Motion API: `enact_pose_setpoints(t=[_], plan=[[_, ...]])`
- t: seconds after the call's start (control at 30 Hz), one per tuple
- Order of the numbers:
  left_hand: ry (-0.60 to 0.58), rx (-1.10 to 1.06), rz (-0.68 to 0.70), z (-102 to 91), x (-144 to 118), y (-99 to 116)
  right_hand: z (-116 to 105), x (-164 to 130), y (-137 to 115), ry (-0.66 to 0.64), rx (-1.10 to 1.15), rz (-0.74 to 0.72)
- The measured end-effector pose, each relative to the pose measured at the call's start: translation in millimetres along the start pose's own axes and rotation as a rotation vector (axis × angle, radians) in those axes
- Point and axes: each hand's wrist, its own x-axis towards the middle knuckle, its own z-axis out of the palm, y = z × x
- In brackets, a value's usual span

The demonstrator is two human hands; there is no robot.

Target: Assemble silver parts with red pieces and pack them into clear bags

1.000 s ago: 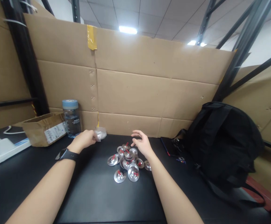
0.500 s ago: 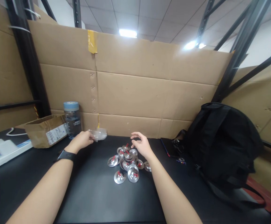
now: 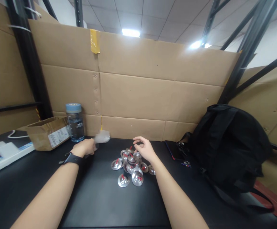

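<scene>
Fingers of left hand curling shut, pinching small crinkly clear plastic bag, left of middle of frame. Black watch sitting on that wrist. Fingers of right hand bending loosely, thumb and first finger almost touching, holding nothing, hovering just over pile of round shiny metal discs with red bits on black table, middle of frame. Clear water bottle with blue lid and brown cardboard box standing at left. Black backpack leaning at right.
</scene>
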Motion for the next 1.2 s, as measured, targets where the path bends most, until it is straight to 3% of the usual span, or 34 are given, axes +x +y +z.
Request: enact_pose_setpoints(t=[0.2, 0.53, 0.67, 0.93, 1.2], plan=[[-0.035, 0.088, -0.046, -11.3, -8.6, 11.5, 2.2, -0.7, -0.9, -0.012, -0.026, -0.001], [0.155, 0.176, -0.084, -20.5, -19.5, 26.1, -4.9, 2.4, 9.2, 0.008, -0.059, 0.015], [0.202, 0.197, -0.063, -19.5, -19.3, 25.2, -4.8, 2.5, 9.2, 0.009, -0.061, 0.016], [0.116, 0.188, -0.052, -13.7, -14.9, 16.7, -6.5, 1.8, 13.9, -0.003, -0.130, 0.009], [0.220, 0.206, -0.044, -6.6, -12.8, 16.4, -3.3, 1.3, 14.9, -0.050, -0.198, -0.005]])
